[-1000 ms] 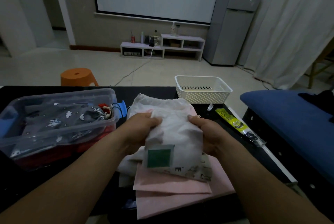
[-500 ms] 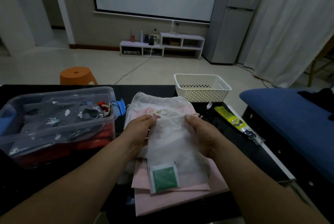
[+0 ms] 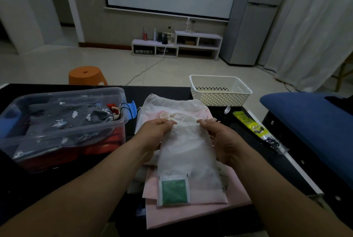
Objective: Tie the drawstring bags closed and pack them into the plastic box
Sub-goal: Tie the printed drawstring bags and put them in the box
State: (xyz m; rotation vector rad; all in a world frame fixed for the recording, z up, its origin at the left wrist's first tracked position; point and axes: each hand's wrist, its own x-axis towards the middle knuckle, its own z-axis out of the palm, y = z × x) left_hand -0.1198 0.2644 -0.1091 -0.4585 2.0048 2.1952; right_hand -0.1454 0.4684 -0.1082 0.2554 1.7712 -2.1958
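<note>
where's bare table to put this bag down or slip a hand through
Bare table shows at the far edge between the plastic box and the white basket, and near left in front of that box. A strip runs between the bag pile and the yellow packet. The middle is crowded.

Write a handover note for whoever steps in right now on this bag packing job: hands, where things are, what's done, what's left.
The left hand and right hand each pinch the mouth of the white bag, which lies on the pink bags.
The plastic box at the left already holds a grey printed bag and red cloth.
Left: tie this bag, pack it, then the pile.
</note>
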